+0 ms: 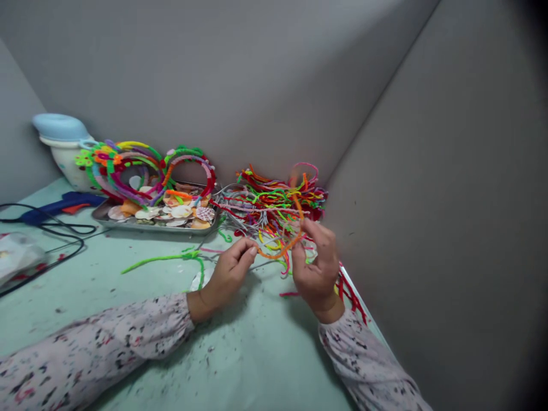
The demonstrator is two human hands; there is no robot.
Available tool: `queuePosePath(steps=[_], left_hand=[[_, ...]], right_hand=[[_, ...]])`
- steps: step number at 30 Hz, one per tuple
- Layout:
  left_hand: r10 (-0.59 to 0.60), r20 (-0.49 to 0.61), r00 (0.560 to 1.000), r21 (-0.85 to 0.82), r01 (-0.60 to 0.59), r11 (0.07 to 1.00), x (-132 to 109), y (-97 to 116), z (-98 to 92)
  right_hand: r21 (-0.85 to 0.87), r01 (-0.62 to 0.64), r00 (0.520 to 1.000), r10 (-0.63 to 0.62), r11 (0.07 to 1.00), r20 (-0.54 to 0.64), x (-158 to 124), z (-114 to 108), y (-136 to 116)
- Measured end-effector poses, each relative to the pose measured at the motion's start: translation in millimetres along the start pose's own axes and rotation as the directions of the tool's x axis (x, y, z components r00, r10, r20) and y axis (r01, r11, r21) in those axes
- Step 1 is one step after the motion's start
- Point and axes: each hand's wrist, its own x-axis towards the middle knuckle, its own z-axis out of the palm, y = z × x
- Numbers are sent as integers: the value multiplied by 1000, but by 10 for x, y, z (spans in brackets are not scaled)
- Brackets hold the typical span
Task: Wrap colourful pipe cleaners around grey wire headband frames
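Pale green table (pixel 107 319), shell tray (pixel 128 224), pipe-cleaner heap (pixel 274 208), glue gun (pixel 60 204), black cable (pixel 47 245)

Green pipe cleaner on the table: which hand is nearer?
Left. The left hand is just right of the green pipe cleaner; the right hand is farther right. Both pinch an orange pipe cleaner.

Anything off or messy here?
Nothing damaged. The pipe cleaner pile is a tangle, red strands trail along the table edge and dark specks litter it. The left hand and right hand pinch an orange pipe cleaner.
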Motion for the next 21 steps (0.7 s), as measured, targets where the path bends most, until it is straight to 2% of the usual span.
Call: queuePosePath(steps=[3,5,7,9,11,12,14,16,17,18,21], left_hand=[[-4,32,999,14,4,1000,-4,8,3],[0,33,999,29,-1,1000,-4,2,0],[11,37,999,40,-12,999,-2,-9,-9],[16,51,999,32,-18,999,1,-22,-22],[13,67,998,6,-14,1000,3,-34,-36],[11,72,997,-11,-10,1000,3,-40,-42],[1,79,997,-44,3,999,2,-49,-49],[-11,82,997,-69,16,997,1,-57,-52],[-15,83,996,-77,22,997,2,-60,-51],[-20,87,996,-83,27,996,4,-63,-50],[-28,101,995,-97,38,995,14,-65,-40]], right_hand=[[30,-24,989,20,999,149,47,11,26],[8,-100,987,98,995,123,39,31,66],[-4,-241,970,241,971,27,12,53,127],[33,-390,920,391,920,-17,-14,74,200],[101,-525,850,527,845,7,-25,89,271],[133,-584,811,583,801,51,-24,92,299],[152,-682,730,650,716,213,-13,88,331],[104,-720,666,640,687,385,2,74,325],[77,-696,666,602,714,441,9,66,309],[63,-643,693,544,763,473,14,57,286],[112,-385,821,285,916,495,22,37,201]])
